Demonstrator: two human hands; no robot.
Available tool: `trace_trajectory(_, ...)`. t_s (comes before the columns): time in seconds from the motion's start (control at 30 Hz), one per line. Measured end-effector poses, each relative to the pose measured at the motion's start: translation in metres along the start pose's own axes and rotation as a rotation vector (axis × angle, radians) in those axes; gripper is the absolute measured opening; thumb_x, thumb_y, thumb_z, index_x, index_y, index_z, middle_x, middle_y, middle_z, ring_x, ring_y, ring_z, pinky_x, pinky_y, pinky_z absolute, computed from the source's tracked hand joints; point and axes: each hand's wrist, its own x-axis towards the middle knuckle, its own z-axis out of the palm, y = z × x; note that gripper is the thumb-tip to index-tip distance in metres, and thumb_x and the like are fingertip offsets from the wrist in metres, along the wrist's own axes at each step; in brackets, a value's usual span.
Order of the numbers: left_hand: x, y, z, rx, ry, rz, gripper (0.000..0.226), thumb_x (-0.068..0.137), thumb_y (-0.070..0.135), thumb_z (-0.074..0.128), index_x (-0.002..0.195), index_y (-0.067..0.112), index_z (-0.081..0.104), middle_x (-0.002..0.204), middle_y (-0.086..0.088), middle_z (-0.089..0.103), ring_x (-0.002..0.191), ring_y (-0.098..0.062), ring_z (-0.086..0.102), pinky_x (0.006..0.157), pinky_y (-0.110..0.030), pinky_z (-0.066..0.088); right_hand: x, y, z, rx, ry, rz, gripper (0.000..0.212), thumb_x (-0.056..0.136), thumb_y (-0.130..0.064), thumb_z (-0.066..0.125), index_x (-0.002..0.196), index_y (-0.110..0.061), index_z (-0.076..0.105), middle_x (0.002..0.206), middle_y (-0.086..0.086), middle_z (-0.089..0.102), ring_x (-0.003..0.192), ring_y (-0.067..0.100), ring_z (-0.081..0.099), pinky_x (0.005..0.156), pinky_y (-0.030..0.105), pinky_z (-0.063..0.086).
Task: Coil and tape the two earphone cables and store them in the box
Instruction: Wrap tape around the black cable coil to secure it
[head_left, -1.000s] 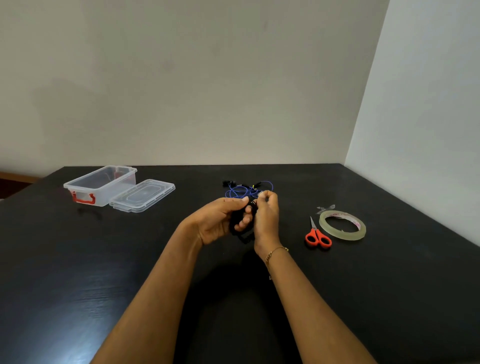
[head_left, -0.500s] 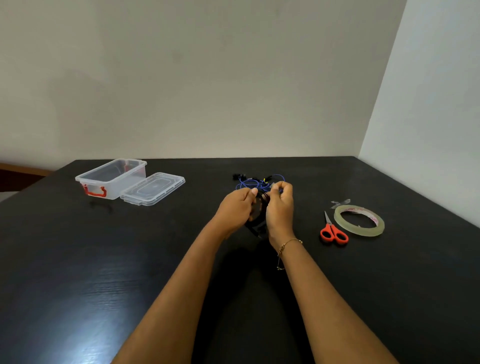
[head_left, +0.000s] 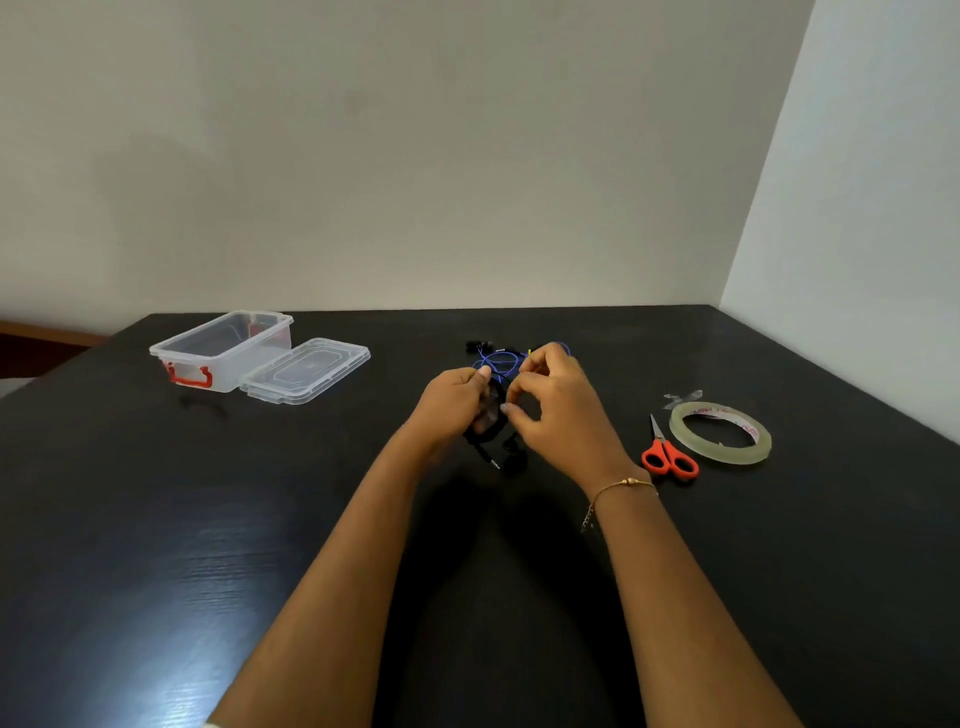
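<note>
My left hand (head_left: 451, 402) grips a coiled black earphone cable (head_left: 488, 434) just above the black table (head_left: 156, 519); its plug end hangs down below the coil. My right hand (head_left: 558, 410) is beside it, fingertips pinched at the coil's right side, partly hiding it. A loose blue earphone cable (head_left: 497, 359) lies on the table just behind both hands. The clear plastic box (head_left: 223, 349) with a red latch stands open at the far left, its clear lid (head_left: 306, 370) lying next to it. A tape roll (head_left: 721, 432) lies at the right.
Red-handled scissors (head_left: 667, 452) lie between my right hand and the tape roll. A cut strip of tape (head_left: 683, 399) sits behind the roll. White walls close off the table's far and right sides.
The view shifted so everything sits further right and lower. My right hand's fingers have spread and moved along the black coil, while my left hand keeps its grip.
</note>
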Motion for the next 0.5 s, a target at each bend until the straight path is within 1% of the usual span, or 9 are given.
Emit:
trace_trajectory(0.03, -0.0002, 0.0001, -0.0003, -0.017, -0.003, -0.003, 0.039, 0.099, 0.023, 0.036, 0.062, 0.013, 0.04, 0.055, -0.001, 0.038, 0.046, -0.011, 0.039, 0.054, -0.025, 0.035, -0.0005, 0.001, -0.0007, 0.001, -0.012, 0.015, 0.012, 0.083, -0.017, 0.064, 0.089, -0.006, 0.065, 0.099, 0.002, 0.048, 0.089, 0.008, 0.042, 0.072, 0.009, 0.031)
trace_trajectory(0.07, 0.0, 0.0, -0.0006, -0.022, -0.005, -0.002, 0.04, 0.099, 0.023, 0.036, 0.061, 0.013, 0.04, 0.054, -0.002, 0.037, 0.041, -0.008, 0.039, 0.052, -0.025, 0.035, -0.0006, 0.0009, -0.0007, -0.001, -0.036, 0.027, 0.013, 0.084, -0.017, 0.063, 0.09, -0.007, 0.065, 0.097, 0.004, 0.051, 0.085, 0.009, 0.044, 0.068, 0.01, 0.031)
trace_trajectory(0.17, 0.0012, -0.0012, -0.0003, 0.008, -0.014, 0.01, 0.042, 0.099, 0.023, 0.037, 0.059, 0.013, 0.04, 0.052, 0.0, 0.037, 0.031, -0.001, 0.037, 0.055, -0.028, 0.036, 0.0009, -0.0031, 0.0007, -0.04, -0.068, 0.03, 0.014, 0.086, -0.018, 0.061, 0.093, -0.007, 0.064, 0.093, 0.008, 0.056, 0.081, 0.011, 0.047, 0.071, 0.02, 0.038)
trace_trajectory(0.23, 0.0017, -0.0012, 0.0005, 0.058, -0.028, 0.026, 0.042, 0.099, 0.023, 0.037, 0.058, 0.013, 0.041, 0.051, 0.001, 0.038, 0.033, -0.002, 0.038, 0.057, -0.03, 0.036, 0.0016, -0.0057, 0.0001, -0.011, -0.027, 0.034, 0.012, 0.084, -0.015, 0.063, 0.089, -0.005, 0.063, 0.09, 0.008, 0.058, 0.08, 0.015, 0.052, 0.073, 0.025, 0.045)
trace_trajectory(0.33, -0.0002, 0.0008, 0.0033, 0.16, -0.061, 0.058, 0.042, 0.099, 0.025, 0.035, 0.06, 0.013, 0.042, 0.052, -0.001, 0.041, 0.045, -0.011, 0.041, 0.058, -0.03, 0.036, 0.0018, -0.006, -0.0003, 0.001, -0.014, 0.057, 0.008, 0.082, -0.012, 0.064, 0.084, -0.004, 0.063, 0.087, 0.01, 0.06, 0.079, 0.019, 0.057, 0.073, 0.032, 0.051)
trace_trajectory(0.4, -0.0003, 0.0011, 0.0053, 0.192, -0.066, 0.077, 0.042, 0.099, 0.026, 0.035, 0.059, 0.014, 0.042, 0.053, -0.001, 0.043, 0.048, -0.014, 0.042, 0.058, -0.03, 0.036, 0.002, -0.0057, 0.0004, 0.003, -0.022, 0.079, 0.005, 0.082, -0.011, 0.064, 0.082, -0.005, 0.064, 0.086, 0.01, 0.062, 0.078, 0.019, 0.058, 0.071, 0.028, 0.05)
trace_trajectory(0.5, 0.0003, -0.0001, 0.0058, 0.211, -0.064, 0.073, 0.042, 0.099, 0.027, 0.035, 0.06, 0.014, 0.044, 0.054, -0.001, 0.044, 0.049, -0.015, 0.043, 0.063, -0.033, 0.038, 0.0025, -0.0068, 0.0005, 0.007, -0.019, 0.12, 0.005, 0.081, -0.011, 0.064, 0.08, -0.006, 0.066, 0.084, 0.01, 0.065, 0.076, 0.018, 0.06, 0.067, 0.022, 0.043)
